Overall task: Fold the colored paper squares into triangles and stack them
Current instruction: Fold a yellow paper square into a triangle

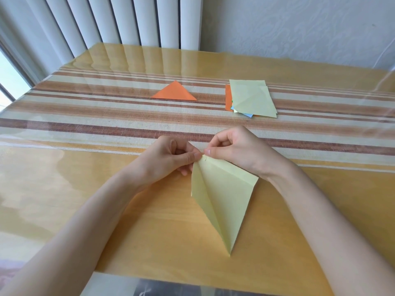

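Pinching the yellow sheet (pixel 224 199) by its far corners with left hand (pixel 168 159) and right hand (pixel 235 150), nearer than the orange triangle (pixel 174 92); best aligned before creasing.

you are looking down at a wooden table (pixel 149 210) with a glossy clear cover over its top, so the surface shines and mirrors the room. across the far half of the table runs a striped cloth (pixel 85 116) in cream, tan and reddish-brown bands, lying under that cover. behind the table's far edge hang pale vertical blinds (pixel 119 20), their slats reflected on the tabletop. to the right of them, also behind the table, you see a white wall (pixel 299 24) with a faint embossed pattern. at the table's left side a window (pixel 8 82) lets in bright daylight.
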Demonstrator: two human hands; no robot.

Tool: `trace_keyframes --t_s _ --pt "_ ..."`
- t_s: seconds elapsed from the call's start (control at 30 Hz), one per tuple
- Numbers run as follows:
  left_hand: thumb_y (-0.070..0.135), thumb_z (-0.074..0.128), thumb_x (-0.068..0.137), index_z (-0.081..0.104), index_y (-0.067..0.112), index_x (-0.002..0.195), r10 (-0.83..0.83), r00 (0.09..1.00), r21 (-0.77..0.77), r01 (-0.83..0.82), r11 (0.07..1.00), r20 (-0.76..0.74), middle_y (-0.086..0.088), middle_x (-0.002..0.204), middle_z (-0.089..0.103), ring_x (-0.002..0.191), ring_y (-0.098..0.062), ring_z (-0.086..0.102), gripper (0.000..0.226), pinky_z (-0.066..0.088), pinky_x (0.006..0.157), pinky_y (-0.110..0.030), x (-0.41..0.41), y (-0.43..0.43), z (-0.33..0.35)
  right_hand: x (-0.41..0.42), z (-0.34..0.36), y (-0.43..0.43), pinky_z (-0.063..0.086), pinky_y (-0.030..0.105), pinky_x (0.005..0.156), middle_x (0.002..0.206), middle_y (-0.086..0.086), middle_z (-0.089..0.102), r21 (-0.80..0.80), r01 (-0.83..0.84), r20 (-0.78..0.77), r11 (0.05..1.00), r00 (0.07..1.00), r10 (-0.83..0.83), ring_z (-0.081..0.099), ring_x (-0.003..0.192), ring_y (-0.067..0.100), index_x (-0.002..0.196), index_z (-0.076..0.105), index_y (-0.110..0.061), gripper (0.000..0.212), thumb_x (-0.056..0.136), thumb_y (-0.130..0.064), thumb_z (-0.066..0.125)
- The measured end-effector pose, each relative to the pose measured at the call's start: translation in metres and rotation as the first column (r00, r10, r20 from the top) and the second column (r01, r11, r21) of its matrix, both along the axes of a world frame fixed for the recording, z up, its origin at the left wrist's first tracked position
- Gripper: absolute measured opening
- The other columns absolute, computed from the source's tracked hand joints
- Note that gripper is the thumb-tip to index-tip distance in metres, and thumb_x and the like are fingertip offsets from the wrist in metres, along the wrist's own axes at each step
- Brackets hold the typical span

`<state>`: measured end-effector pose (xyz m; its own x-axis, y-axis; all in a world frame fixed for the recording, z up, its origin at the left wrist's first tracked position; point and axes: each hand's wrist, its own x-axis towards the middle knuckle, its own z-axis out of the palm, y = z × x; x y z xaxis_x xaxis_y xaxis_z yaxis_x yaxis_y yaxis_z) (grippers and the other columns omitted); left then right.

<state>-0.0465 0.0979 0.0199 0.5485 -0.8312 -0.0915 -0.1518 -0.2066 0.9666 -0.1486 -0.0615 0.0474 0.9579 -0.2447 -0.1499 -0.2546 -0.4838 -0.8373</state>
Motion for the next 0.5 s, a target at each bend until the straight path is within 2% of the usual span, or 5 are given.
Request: trace_keyframes --t_s 0.1,0.2,0.4,0.5 --pt "0.014 0.060 0.092 0.068 0.005 0.081 0.004 1.000 -0.004 -0.004 1.000 0.013 -0.002 0.065 0.068 0.056 -0.009 0.057 0.017 0.048 0.058 -0.019 -0.0006 -0.0002 0.0011 0.0005 0.0013 0.0006 0.041 0.027 0.067 0.072 0.000 0.062 0.021 0.005 0.011 1.000 1.000 -0.005 0.053 0.067 0.008 0.081 0.070 -0.008 0.018 0.088 -0.025 0.066" --pt "0.012 0.060 0.092 0.067 0.008 0.077 0.010 1.000 -0.003 -0.010 1.000 0.026 0.003 0.059 0.065 0.053 -0.005 0.056 0.017 0.045 0.056 -0.015 -0.0020 -0.0009 0.0026 0.0001 0.0028 0.0019 0.040 0.023 0.068 0.073 -0.002 0.061 0.010 -0.015 0.015 1.000 1.000 0.015 0.053 0.069 0.005 0.083 0.070 -0.010 0.021 0.088 -0.029 0.066" --pt "0.011 0.060 0.092 0.067 0.009 0.076 0.010 0.999 -0.007 -0.010 1.000 0.036 0.002 0.059 0.066 0.052 -0.005 0.057 0.017 0.047 0.055 -0.015 -0.0042 -0.0022 0.0036 0.0017 -0.0009 0.0019 0.040 0.019 0.064 0.069 -0.006 0.057 -0.035 -0.044 0.038 0.998 0.998 0.045 0.049 0.064 0.002 0.079 0.068 -0.011 0.010 0.086 -0.018 0.068" --pt "0.011 0.060 0.091 0.067 0.009 0.075 0.015 0.999 -0.008 -0.015 1.000 0.034 0.003 0.059 0.066 0.053 -0.004 0.057 0.018 0.046 0.055 -0.015 -0.0052 -0.0025 0.0043 0.0034 -0.0019 0.0027 0.041 0.016 0.063 0.072 -0.006 0.060 -0.135 -0.058 0.062 0.989 0.996 0.067 0.049 0.064 -0.001 0.079 0.067 -0.015 0.009 0.087 -0.017 0.067"
